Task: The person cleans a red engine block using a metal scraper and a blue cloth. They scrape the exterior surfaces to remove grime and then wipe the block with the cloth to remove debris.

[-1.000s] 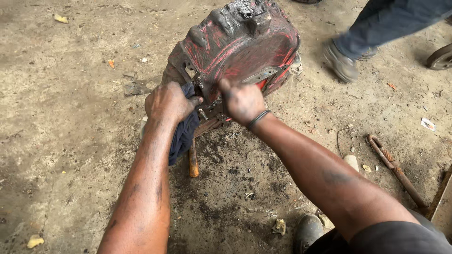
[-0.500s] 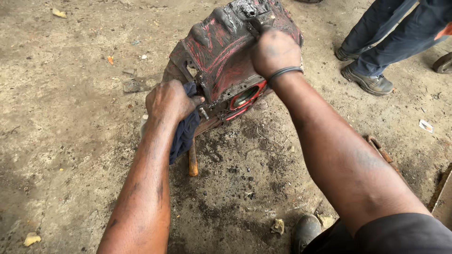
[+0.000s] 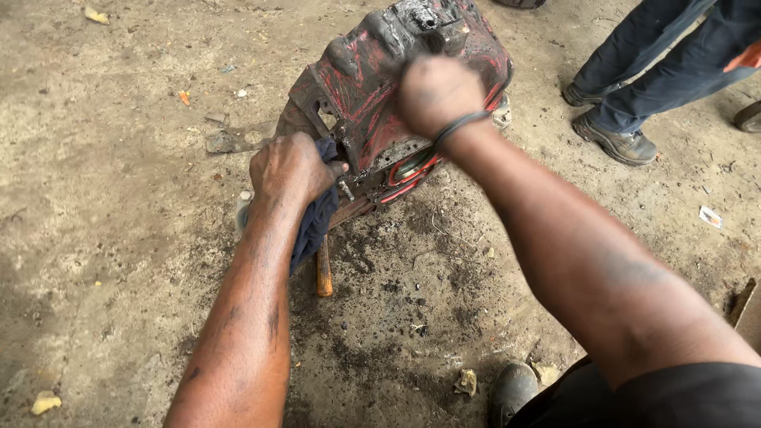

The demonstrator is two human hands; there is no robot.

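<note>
casing point(image 3: 372, 87): red, greasy cast-metal housing, tilted on the dirt floor point(image 3: 103, 238). likely heavy, rigid, slippery with oil; best held by its top edge and lower flange. left hand point(image 3: 292, 168): closed on a dark rag point(image 3: 317, 218), pressed to the casing's lower left side. right hand point(image 3: 436, 93): fisted over the casing top, blurred. wooden handle point(image 3: 323, 269) below. bystander's boots point(image 3: 614, 135) beyond.

Engine casing point(image 3: 372, 95) — worn red paint, black grease patches, cloth point(image 3: 315, 222) dark navy blue, tool handle point(image 3: 323, 273) orange-brown, wristband point(image 3: 458, 125) black, floor point(image 3: 111, 222) dusty tan — dark oil stains, bystander's trousers point(image 3: 674, 55) dark blue, shoes point(image 3: 614, 139) grey-black.
</note>
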